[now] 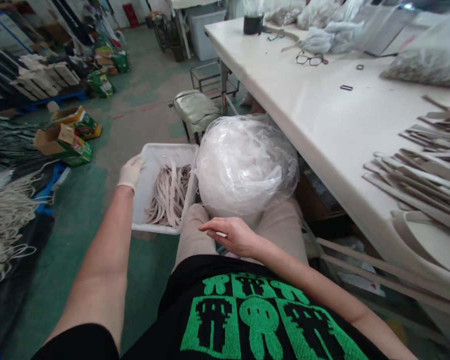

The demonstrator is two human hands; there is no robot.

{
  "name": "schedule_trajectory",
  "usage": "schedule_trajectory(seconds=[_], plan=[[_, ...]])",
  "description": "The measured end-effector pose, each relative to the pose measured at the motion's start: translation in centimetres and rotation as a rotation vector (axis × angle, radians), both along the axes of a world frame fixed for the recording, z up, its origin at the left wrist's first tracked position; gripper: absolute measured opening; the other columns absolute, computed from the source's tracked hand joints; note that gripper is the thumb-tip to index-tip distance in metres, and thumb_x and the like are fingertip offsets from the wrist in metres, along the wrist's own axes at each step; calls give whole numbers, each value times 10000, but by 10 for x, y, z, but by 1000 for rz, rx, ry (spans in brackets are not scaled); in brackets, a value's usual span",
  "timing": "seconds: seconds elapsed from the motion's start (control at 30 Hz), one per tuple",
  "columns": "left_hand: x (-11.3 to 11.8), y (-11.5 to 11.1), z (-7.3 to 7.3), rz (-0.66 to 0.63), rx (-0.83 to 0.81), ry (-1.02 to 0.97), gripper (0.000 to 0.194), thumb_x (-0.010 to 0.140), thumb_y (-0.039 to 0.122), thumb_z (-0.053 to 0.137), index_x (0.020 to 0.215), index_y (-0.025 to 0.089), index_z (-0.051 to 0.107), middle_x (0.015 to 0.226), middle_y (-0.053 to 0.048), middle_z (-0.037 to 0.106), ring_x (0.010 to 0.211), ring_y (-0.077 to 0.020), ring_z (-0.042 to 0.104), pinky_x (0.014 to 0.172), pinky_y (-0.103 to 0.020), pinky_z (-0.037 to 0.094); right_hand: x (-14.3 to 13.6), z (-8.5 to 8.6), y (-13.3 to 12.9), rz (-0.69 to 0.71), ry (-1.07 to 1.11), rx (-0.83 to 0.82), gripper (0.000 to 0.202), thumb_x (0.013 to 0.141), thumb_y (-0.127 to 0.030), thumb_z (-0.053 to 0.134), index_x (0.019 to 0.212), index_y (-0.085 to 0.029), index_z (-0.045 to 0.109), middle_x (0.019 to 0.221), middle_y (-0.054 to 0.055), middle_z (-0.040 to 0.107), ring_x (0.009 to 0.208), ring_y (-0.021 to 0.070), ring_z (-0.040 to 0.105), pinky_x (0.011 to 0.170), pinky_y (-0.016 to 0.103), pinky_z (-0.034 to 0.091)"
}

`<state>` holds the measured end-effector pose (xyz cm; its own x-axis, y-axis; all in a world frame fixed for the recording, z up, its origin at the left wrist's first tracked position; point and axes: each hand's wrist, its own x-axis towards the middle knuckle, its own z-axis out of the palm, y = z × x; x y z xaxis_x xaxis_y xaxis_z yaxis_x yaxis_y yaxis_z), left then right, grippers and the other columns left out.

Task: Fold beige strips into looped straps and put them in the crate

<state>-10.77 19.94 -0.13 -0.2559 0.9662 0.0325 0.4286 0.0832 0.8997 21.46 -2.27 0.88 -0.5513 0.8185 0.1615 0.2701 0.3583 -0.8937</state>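
Observation:
My left hand (130, 172), in a pale glove, grips the left rim of a white plastic bin (144, 200) beside my left knee. Beige fabric straps (170, 195) lie heaped inside the bin. My right hand (232, 235) is over my lap with its fingers curled together. A small white tip (221, 234) shows at those fingers, too little of it to name. Just beyond that hand, a large clear plastic bag (247, 160) with whitish contents bulges over my thighs, touching the bin's right side.
A long white table (307, 110) runs along my right, bearing glasses (309, 59), black buckles (346, 88), bundled straps (416, 185) and filled bags (429, 62). Ahead stands a padded stool (195, 107). Open cartons (62, 142) and piled cords (7, 220) are on the left floor.

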Motion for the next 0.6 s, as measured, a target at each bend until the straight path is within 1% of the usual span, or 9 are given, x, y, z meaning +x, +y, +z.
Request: schedule_trajectory(seconds=[0.07, 0.1, 0.17, 0.2, 0.27, 0.33, 0.4, 0.5, 0.6], plan=[[36, -34, -9, -122, -31, -94, 445, 913, 443, 629, 1180, 88, 646, 1161, -142, 716, 1073, -206, 679, 1065, -411, 475, 8, 0, -4, -67, 142, -116, 297, 1023, -315, 477, 1142, -203, 724, 1058, 63, 778, 951, 172, 722, 792, 268, 558], [58, -57, -15, -234, -63, -149, 464, 855, 501, 685, 1135, 131, 693, 1117, -123, 739, 1071, -227, 688, 1044, -405, 495, 13, 1, -6, -101, 221, -171, 317, 1030, -353, 464, 1130, -198, 721, 1027, 63, 777, 925, 166, 718, 737, 254, 561], [104, -110, -27, -644, -254, -323, 497, 747, 508, 787, 1129, 194, 738, 1121, -107, 751, 1114, -278, 679, 1047, -413, 491, 21, 4, -6, -163, 377, -248, 362, 1028, -438, 462, 1111, -190, 712, 966, 63, 769, 847, 153, 701, 632, 227, 549], [127, -136, -34, -835, -333, -318, 469, 712, 479, 819, 1101, 224, 761, 1099, -85, 760, 1104, -287, 682, 1024, -399, 506, 25, 5, -5, -197, 446, -276, 378, 1020, -472, 472, 1107, -190, 708, 943, 61, 762, 796, 144, 687, 604, 222, 541], [165, -182, -45, -1082, -396, -258, 373, 708, 450, 824, 1034, 272, 790, 1040, -52, 773, 1041, -274, 697, 984, -361, 525, 32, 8, 0, -278, 573, -312, 382, 1005, -500, 498, 1103, -191, 701, 904, 52, 750, 662, 112, 628, 582, 226, 538], [193, -212, -55, -1146, -494, -338, 270, 859, 496, 662, 977, 295, 798, 993, -52, 779, 966, -237, 716, 937, -337, 541, 38, 7, 5, -357, 684, -333, 361, 1001, -492, 513, 1112, -200, 694, 897, 36, 746, 511, 71, 501, 564, 237, 536], [209, -225, -61, -1147, -556, -402, 346, 932, 512, 548, 925, 276, 801, 926, -70, 778, 862, -222, 722, 853, -325, 561, 45, 2, 8, -430, 765, -343, 338, 993, -483, 533, 1128, -214, 688, 928, 26, 749, 444, 49, 391, 572, 254, 546], [218, -222, -62, -1096, -513, -347, 391, 942, 508, 538, 842, 230, 795, 765, -68, 747, 663, -201, 678, 651, -317, 555, 55, -11, 2, -527, 818, -381, 331, 952, -491, 600, 1132, -226, 684, 1001, 37, 750, 499, 63, 480, 638, 279, 564], [222, -199, -51, -1052, -323, -162, 350, 890, 498, 626, 734, 224, 778, 628, -28, 695, 559, -181, 637, 533, -297, 516, 68, -32, -13, -585, 890, -466, 325, 936, -515, 617, 1052, -222, 692, 865, 27, 734, 563, 101, 579, 587, 257, 525]])
